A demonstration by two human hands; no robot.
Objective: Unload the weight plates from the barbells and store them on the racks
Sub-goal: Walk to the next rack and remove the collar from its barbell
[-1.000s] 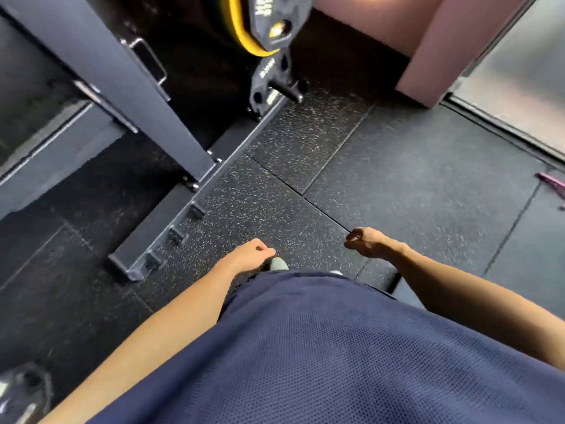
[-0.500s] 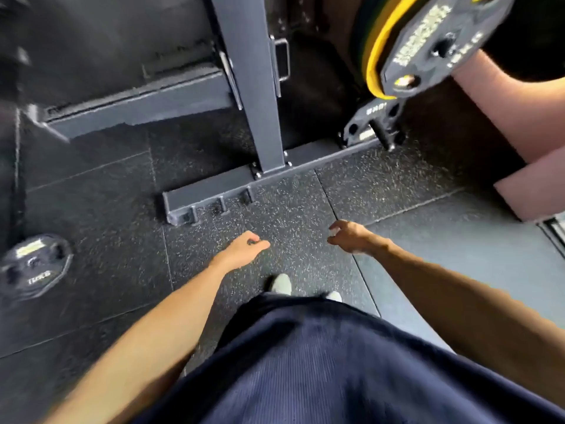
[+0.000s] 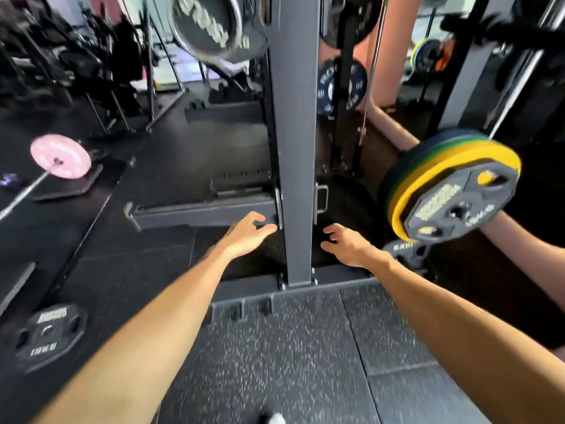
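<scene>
Hands first: your left hand (image 3: 248,232) and right hand (image 3: 345,244) reach forward on either side of the grey rack upright (image 3: 295,148), fingers loosely spread and relaxed, holding nothing. To your right, a stack of plates (image 3: 452,191) hangs on a barbell sleeve: a black plate outermost, a yellow one behind it, green and dark ones further back. On the rubber floor (image 3: 290,347) at your lower left lies a small black plate (image 3: 49,335), flat. A pink plate (image 3: 60,156) sits on another bar at far left. Higher up the rack, a large black plate (image 3: 211,24) and a smaller blue-lettered plate (image 3: 341,85) are stored.
</scene>
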